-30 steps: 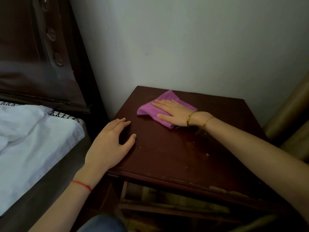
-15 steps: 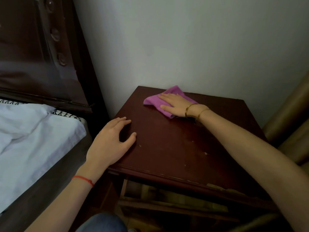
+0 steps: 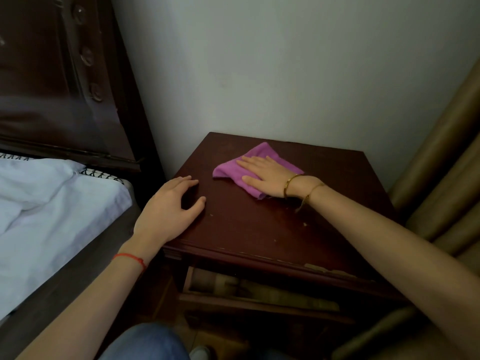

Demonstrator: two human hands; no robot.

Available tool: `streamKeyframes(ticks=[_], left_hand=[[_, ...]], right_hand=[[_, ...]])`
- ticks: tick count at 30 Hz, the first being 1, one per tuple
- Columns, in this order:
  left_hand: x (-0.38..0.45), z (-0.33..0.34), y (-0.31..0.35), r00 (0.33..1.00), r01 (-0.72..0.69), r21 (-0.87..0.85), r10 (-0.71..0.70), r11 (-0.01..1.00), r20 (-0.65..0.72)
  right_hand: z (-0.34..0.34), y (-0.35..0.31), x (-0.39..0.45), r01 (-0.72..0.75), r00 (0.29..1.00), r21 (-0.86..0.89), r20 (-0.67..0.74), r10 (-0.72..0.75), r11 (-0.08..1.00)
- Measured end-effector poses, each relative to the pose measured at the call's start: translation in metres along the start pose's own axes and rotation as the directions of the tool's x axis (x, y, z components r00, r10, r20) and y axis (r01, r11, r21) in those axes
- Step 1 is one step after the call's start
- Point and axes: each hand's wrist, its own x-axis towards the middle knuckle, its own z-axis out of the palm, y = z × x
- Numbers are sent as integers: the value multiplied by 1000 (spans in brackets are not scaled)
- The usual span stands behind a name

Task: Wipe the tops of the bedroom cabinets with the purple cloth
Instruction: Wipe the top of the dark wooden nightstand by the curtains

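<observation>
From the head view, the right hand lay flat on the cloth, fingers straight and close together, pressing it onto the cabinet toward the back of the top, at about twelve o'clock from the middle of the top. The left hand rested at the near left corner, around nine o'clock, fingers loosely spread and bent, holding nothing, only steadying. The risk, as I judged it, was that the cloth, bunched and folded under the palm, would slip or roll instead of dragging, since only flat pressure held it; a corner stuck out loose at the left and could fold under. Pale crumbs lay on the wood toward four o'clock of the cloth, and a sweep that way might push them over the front edge rather than gather them. The front lip looked chipped at the right, and the fabric might snag there. The bracelets on the right wrist sat close over the wood and might scrape it. The top itself was dark reddish wood, dull and marked with scuffs. It stood in a corner against a pale wall, with a dark headboard and a bed in white sheets at nine o'clock, and tan curtains at three. Below the top an open shelf held something I could not make out.
</observation>
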Motion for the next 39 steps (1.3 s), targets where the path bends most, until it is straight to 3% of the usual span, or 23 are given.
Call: streamKeyframes(ticks=[3,6,10,12,19,26,28,34,36,39], left_hand=[[0,1,1,1000,0,-4,0,1000,0],[1,1,1,1000,1,-9,-1,1000,-3],[0,0,1,1000,7,-2,-6,1000,5],[0,0,1,1000,4,-3,-4,1000,3],[0,0,2,1000,3,-2,-3,1000,-5],[0,-5,-3,999,-22,20,21,1000,31],[1,-7,-5,999,-36,48,34,998,29],[-2,-16,-27,1000,-24,63,25,998,-12],[-3,-16,-31,1000,-17,41,18,999,-20],[-5,-12,-32,1000,-13,8,13,1000,-24]], right_hand=[[5,-20,-28,130,991,29,-13,-130,991],[4,-15,-40,161,987,55,-5,-161,985],[-9,21,-12,-58,998,-15,30,59,998],[-8,21,-3,-87,996,-44,17,88,995],[3,-17,-39,167,986,59,7,-168,984],[-10,19,25,-101,995,-16,-4,101,995],[-7,10,40,-86,996,-18,10,87,996],[5,-29,18,146,989,29,-16,-146,989],[0,-17,23,139,990,46,-2,-139,989],[-9,18,63,-22,1000,18,-1,22,1000]])
